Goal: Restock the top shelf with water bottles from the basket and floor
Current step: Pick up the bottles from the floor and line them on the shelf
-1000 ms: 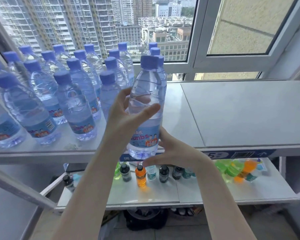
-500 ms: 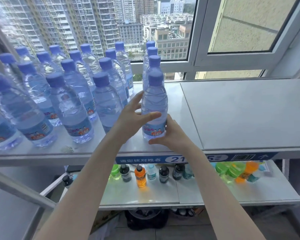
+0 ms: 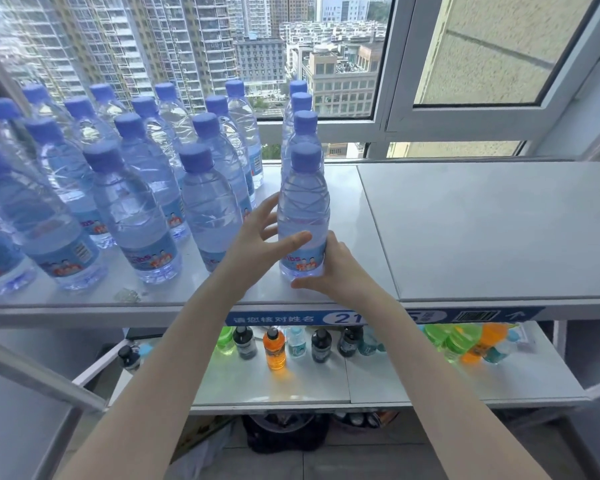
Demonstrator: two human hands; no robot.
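Water bottle (image 3: 303,209), blue cap, full, stands upright on the top shelf (image 3: 482,230) between the two hands, close to the front edge.

Head view, the only one. It is the nearest in a single file of bottles (image 3: 305,129) running away from the hands toward the window (image 3: 326,46).

Left hand (image 3: 257,237): fingers spread and fairly straight, thumb laid across the bottle front just above the label. It touches the bottle, not clamped.

Right hand (image 3: 336,268): cupped round the lower right of the bottle at label height, thumb along the base. Fingers behind are hidden, but it reads as a hold.

Stocked bottles (image 3: 132,216) stand in rows just left of the left hand, the nearest close to its knuckles. Under the wrists is the lower shelf (image 3: 291,386) with small coloured bottles (image 3: 274,348). Dark item under the forearms, can't tell if it is the basket.

Handling, judged: full, so fairly heavy. The thin ribbed plastic should dent under a squeeze, and the smooth wall may slip. Tall and narrow, so it tips easily near its neighbours. Best held mid-body on the ribs or at the label, not by the cap.
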